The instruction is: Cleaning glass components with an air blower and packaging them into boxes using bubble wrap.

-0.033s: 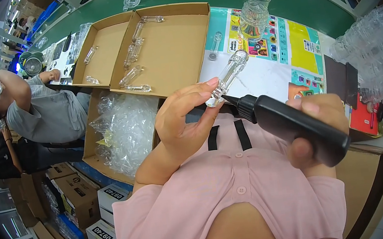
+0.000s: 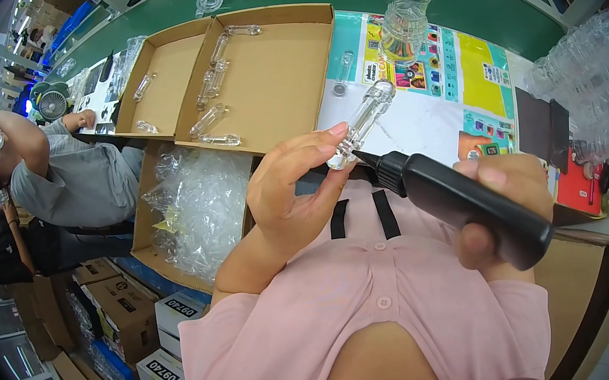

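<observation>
Between the thumb and fingers of my left hand (image 2: pixel 292 184) is a transparent glass-like tube piece (image 2: pixel 366 119), tilted with its far end up to the right. My right hand (image 2: pixel 509 197) is wrapped around a black squeeze bottle (image 2: pixel 468 203) with a pointed nozzle. The nozzle tip meets or nearly meets the near end of the tube piece, beside my left fingertips; I cannot tell if they touch. A similar small transparent piece (image 2: pixel 342 73) lies on the printed sheet beyond. Behind it stands a ribbed transparent vessel (image 2: pixel 403 23).
Shallow cardboard trays (image 2: pixel 278 78) at the left hold several transparent pieces. Below them, a carton contains crumpled clear plastic bags (image 2: pixel 203 211). Stacked transparent vessels (image 2: pixel 588 68) stand at the right, near a red item (image 2: pixel 579 184). A co-worker in grey (image 2: pixel 87 172) sits at the left.
The rear end of the black bottle has dipped slightly in my right hand. My left hand and the tube piece look unmoved.
</observation>
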`<state>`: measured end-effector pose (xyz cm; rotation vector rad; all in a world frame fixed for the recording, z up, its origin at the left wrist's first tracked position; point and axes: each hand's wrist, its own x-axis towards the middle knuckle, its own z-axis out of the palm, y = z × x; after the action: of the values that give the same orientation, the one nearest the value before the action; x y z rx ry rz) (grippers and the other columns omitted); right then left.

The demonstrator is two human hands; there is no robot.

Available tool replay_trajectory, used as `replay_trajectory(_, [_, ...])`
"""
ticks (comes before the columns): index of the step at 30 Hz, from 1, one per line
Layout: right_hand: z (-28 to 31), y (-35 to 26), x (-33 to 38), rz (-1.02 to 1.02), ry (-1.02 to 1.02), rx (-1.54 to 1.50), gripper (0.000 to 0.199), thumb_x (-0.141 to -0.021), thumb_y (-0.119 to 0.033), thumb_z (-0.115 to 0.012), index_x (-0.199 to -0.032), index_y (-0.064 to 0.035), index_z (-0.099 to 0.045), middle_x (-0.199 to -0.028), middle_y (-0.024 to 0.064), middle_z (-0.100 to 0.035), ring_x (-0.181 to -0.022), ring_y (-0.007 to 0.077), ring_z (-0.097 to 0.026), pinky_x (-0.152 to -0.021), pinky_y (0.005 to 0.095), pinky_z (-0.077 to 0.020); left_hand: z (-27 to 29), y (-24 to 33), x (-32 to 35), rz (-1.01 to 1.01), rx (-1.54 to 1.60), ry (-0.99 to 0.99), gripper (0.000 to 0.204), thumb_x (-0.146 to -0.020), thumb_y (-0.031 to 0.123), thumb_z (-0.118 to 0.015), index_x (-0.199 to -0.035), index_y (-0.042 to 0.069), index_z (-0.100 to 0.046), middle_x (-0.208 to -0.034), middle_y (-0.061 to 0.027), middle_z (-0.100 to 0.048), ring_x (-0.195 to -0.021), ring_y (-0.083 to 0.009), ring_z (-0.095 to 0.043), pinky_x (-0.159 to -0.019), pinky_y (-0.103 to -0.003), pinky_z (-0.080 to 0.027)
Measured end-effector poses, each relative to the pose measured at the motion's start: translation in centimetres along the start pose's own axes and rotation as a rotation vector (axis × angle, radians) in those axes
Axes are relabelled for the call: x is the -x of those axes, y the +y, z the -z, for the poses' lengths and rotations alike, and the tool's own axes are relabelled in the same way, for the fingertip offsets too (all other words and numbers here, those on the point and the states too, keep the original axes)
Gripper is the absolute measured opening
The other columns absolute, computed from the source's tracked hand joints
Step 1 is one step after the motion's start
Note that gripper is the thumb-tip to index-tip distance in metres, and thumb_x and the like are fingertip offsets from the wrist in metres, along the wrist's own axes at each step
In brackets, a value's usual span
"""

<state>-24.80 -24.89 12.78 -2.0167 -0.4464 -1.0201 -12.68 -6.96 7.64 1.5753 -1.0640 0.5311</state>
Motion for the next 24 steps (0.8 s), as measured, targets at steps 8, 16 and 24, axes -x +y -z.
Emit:
replay_trajectory(8, [-1.5, 0.9, 0.4, 0.278, 0.054, 0.008, 0.046, -0.07, -0.019, -0.075, -0.103, 0.0017, -0.052, -0.091, 0.0169, -0.058, -0.069, 0.0221, -0.06, -0.056, 0.0278, -0.0506, 0.0, 0.5, 0.3, 0.101, 0.039, 0.014, 0.035, -0.065, -0.007, -0.072, -0.094, 0.001, -0.052, -0.095, -0.0156, -0.065, -0.088, -0.0232, -0.064, -0.078, -0.027, -0.049])
replay_trajectory(16, [-1.6, 2.3, 0.8, 0.485, 0.091, 0.032, 0.045, -0.089, -0.03, -0.051, -0.105, 0.0107, -0.04, -0.089, 0.0239, -0.051, -0.062, 0.0226, -0.05, -0.039, 0.0273, -0.0457, 0.8, 0.8, 0.7, 0.403, 0.533, -0.064, 0.037, -0.071, -0.008, -0.067, -0.098, 0.003, -0.044, -0.105, -0.023, -0.059, -0.101, -0.024, -0.058, -0.085, -0.03, -0.047])
replay_trajectory(24, [-1.3, 2.6, 0.7, 0.383, 0.165, -0.09, 0.045, -0.092, -0.033, -0.044, -0.104, 0.0096, -0.04, -0.093, 0.0181, -0.048, -0.065, 0.0221, -0.049, -0.04, 0.0241, -0.0465, 1.2, 1.0, 0.1, 0.594, 0.91, -0.161, 0.038, -0.073, -0.008, -0.064, -0.098, 0.006, -0.038, -0.108, -0.0255, -0.057, -0.103, -0.0235, -0.057, -0.089, -0.031, -0.044])
